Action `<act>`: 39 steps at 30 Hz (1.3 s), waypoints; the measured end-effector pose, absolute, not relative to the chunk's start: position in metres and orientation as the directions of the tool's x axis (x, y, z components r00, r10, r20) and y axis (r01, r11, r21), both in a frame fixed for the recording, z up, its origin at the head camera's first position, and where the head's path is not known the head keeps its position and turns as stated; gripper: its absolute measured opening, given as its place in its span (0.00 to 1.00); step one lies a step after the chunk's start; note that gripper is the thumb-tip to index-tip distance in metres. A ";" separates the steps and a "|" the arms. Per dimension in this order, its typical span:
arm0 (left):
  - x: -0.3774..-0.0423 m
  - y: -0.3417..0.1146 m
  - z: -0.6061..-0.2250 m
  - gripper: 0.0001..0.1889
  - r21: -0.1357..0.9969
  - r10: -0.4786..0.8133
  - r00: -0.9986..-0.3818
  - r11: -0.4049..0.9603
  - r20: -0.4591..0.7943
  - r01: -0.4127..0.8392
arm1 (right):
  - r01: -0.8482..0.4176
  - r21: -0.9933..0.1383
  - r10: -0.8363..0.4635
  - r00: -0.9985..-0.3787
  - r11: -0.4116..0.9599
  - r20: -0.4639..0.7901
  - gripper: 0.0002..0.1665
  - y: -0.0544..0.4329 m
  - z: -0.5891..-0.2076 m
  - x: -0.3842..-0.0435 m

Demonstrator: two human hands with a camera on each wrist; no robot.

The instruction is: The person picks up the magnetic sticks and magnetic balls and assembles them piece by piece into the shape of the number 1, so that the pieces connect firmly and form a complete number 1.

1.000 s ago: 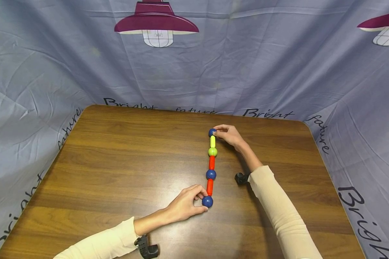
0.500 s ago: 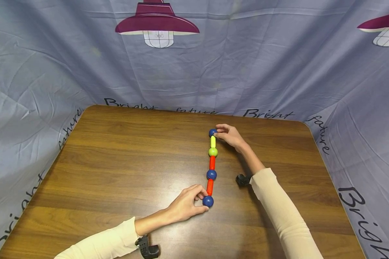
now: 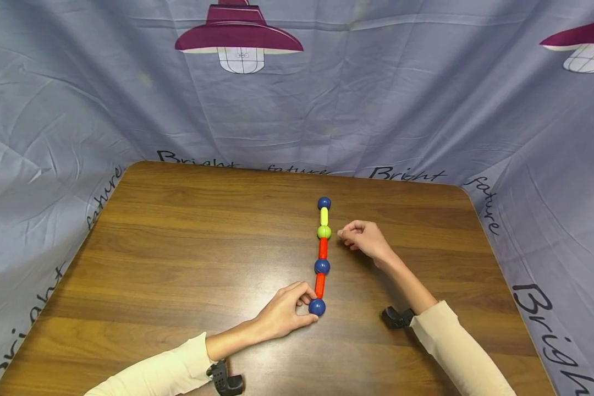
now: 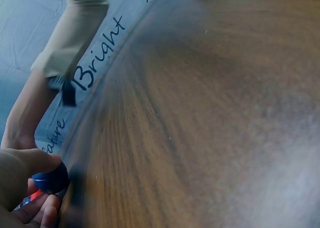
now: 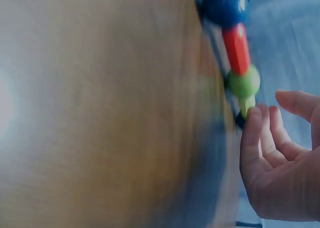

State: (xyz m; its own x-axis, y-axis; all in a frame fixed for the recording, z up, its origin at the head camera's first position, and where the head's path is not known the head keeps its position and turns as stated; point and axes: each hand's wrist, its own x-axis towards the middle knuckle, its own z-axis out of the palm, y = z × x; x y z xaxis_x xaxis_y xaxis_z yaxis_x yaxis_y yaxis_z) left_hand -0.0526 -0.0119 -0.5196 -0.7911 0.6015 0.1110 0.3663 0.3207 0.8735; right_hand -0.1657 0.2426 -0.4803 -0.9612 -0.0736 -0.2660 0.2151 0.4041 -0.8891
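A straight chain of toy balls and rods lies on the table, running from near to far. The left hand (image 3: 282, 312) pinches the near blue ball (image 3: 317, 307) between thumb and fingers; the left wrist view shows this blue ball (image 4: 51, 179) under the thumb. Beyond it come a red rod (image 3: 319, 286), another blue ball (image 3: 322, 267), a second red rod (image 3: 323, 248), a green ball (image 3: 324, 232), a yellow rod (image 3: 324, 216) and the far blue ball (image 3: 324, 203). Just right of the green ball, apart from the chain, the right hand (image 3: 366, 239) holds nothing, its fingers loosely bent.
The brown wooden table (image 3: 203, 231) has rounded far corners. Grey-blue printed cloth (image 3: 376, 99) hangs behind it and at both sides. Each wrist carries a black camera mount, one by the left cuff (image 3: 225, 379), one by the right cuff (image 3: 397, 318).
The right hand has let go of the far blue ball and drawn back toward the near side and slightly right. The left hand and the chain have stayed in place.
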 end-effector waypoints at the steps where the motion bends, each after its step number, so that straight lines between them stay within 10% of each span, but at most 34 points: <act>1: -0.053 -0.012 -0.520 0.18 0.873 0.601 -0.791 0.321 0.111 0.366 | 0.227 -0.888 -0.088 -0.955 0.399 -0.283 0.14 0.242 -0.480 -0.158; 15: -0.053 -0.012 -0.518 0.18 0.869 0.593 -0.798 0.334 0.108 0.365 | 0.294 -0.872 -0.282 -0.863 0.392 -0.418 0.13 0.215 -0.485 -0.081; 39: -0.051 -0.011 -0.519 0.18 0.862 0.591 -0.796 0.330 0.130 0.386 | 0.368 -0.865 -0.207 -0.868 0.341 -0.451 0.13 0.197 -0.493 -0.073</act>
